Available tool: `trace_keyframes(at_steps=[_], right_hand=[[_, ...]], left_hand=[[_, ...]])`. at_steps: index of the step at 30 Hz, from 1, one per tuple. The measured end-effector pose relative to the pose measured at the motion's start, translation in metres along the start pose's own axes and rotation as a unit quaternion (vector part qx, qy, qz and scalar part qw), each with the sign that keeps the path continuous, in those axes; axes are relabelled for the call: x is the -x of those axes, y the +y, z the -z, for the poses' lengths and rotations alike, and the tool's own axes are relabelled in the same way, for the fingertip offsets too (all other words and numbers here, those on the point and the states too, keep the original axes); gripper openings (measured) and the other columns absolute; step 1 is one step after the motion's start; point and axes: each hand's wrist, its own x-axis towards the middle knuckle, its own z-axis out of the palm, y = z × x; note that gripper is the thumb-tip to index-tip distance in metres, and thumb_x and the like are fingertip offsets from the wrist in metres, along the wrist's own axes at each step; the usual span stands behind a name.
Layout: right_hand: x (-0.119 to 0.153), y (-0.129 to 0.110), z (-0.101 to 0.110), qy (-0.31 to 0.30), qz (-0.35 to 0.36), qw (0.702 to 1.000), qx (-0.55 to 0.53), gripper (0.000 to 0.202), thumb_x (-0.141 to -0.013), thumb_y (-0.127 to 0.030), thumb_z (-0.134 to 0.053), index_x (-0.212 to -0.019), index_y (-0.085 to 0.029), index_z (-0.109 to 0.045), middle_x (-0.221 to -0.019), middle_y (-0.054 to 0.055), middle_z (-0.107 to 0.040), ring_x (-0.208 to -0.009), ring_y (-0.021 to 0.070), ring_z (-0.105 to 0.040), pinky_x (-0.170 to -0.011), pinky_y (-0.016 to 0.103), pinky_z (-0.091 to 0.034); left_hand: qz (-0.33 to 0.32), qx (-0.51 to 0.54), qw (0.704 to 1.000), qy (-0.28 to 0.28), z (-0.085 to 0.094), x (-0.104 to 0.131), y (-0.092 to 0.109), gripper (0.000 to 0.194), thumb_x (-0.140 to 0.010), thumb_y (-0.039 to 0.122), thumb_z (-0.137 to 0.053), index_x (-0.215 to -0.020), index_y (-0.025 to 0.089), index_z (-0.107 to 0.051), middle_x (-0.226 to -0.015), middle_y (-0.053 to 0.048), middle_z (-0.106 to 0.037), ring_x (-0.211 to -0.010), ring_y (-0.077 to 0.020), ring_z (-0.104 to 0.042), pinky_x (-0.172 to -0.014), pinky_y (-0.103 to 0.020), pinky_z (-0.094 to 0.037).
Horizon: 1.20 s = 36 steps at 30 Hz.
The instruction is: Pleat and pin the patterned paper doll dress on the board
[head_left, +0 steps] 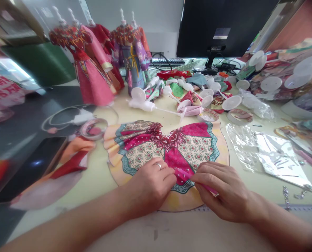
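A round patterned cloth piece (pixel 198 150), like a doll's skirt, lies spread on the table, with magenta and cream panels, a teal border and a pale yellow edge. Small pale dots show on its magenta front panel. My left hand (pixel 152 182), a ring on one finger, rests on the cloth with curled fingers pressed on it near that panel; its fingertips are partly hidden. In my right hand (pixel 224 189) is a slim pink tool (pixel 183 174), perhaps tweezers, held between thumb and fingers. The tool's tip points at my left fingertips, low over the cloth.
Dressed doll forms (pixel 93 66) stand at the back left. White stands and colourful cloth (pixel 190 98) are heaped behind the skirt, before a monitor (pixel 224 28). A phone (pixel 32 168) and tape roll (pixel 93 128) lie left; plastic bags (pixel 282 157) and a rhinestone strip (pixel 285 197) lie right.
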Motion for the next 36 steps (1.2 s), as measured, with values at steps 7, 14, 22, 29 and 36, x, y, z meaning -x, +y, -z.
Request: trace_keyframes(at_steps=[7, 14, 22, 29, 36], right_hand=[[-0.0002, 0.0007, -0.0009, -0.004, 0.002, 1.0, -0.009, 0.017, -0.081, -0.005, -0.045, -0.094, -0.015, -0.051, -0.07, 0.003, -0.057, -0.064, 0.0134, -0.049, -0.057, 0.027, -0.041], [-0.0002, 0.0, -0.0008, -0.005, 0.0, 1.0, -0.004, 0.016, -0.082, -0.007, -0.044, -0.093, -0.014, -0.052, -0.069, 0.002, -0.056, -0.062, 0.0128, -0.048, -0.056, 0.026, -0.039], [0.0007, 0.0021, -0.0015, -0.007, 0.0, 1.0, -0.009, 0.015, -0.082, -0.006, -0.045, -0.093, -0.013, -0.052, -0.069, 0.003, -0.055, -0.061, 0.013, -0.047, -0.056, 0.027, -0.038], [0.0024, 0.0022, 0.0003, 0.032, -0.02, 0.999, -0.003, 0.017, -0.082, -0.005, -0.045, -0.095, -0.012, -0.053, -0.069, 0.004, -0.055, -0.062, 0.0137, -0.049, -0.055, 0.027, -0.038], [0.0021, 0.0036, -0.0021, 0.01, -0.025, 1.0, 0.006, 0.013, -0.083, -0.008, -0.046, -0.092, -0.013, -0.054, -0.066, 0.003, -0.054, -0.059, 0.013, -0.046, -0.054, 0.027, -0.038]], left_hand=[[-0.001, 0.001, 1.0, -0.004, -0.0002, 0.0002, -0.0006, 0.018, -0.08, 0.004, -0.043, -0.082, 0.012, -0.059, -0.082, -0.008, -0.064, -0.074, -0.0185, -0.054, -0.074, -0.038, -0.047], [-0.007, -0.014, 1.0, -0.009, -0.0014, 0.0007, -0.0004, 0.017, -0.08, 0.003, -0.044, -0.082, 0.01, -0.059, -0.088, -0.009, -0.064, -0.074, -0.0185, -0.053, -0.072, -0.038, -0.046], [-0.017, -0.037, 0.998, -0.037, -0.0011, -0.0004, 0.0018, 0.017, -0.08, 0.001, -0.044, -0.078, 0.01, -0.059, -0.089, -0.01, -0.064, -0.078, -0.0199, -0.054, -0.07, -0.038, -0.047], [-0.013, -0.033, 0.999, -0.04, -0.0008, 0.0005, 0.0025, 0.017, -0.081, 0.003, -0.044, -0.078, 0.011, -0.058, -0.09, -0.01, -0.063, -0.082, -0.0204, -0.055, -0.071, -0.038, -0.048], [0.0, -0.028, 0.999, -0.032, -0.0023, 0.0017, 0.0013, 0.018, -0.081, 0.003, -0.042, -0.08, 0.012, -0.057, -0.092, -0.009, -0.063, -0.08, -0.0192, -0.056, -0.071, -0.037, -0.048]])
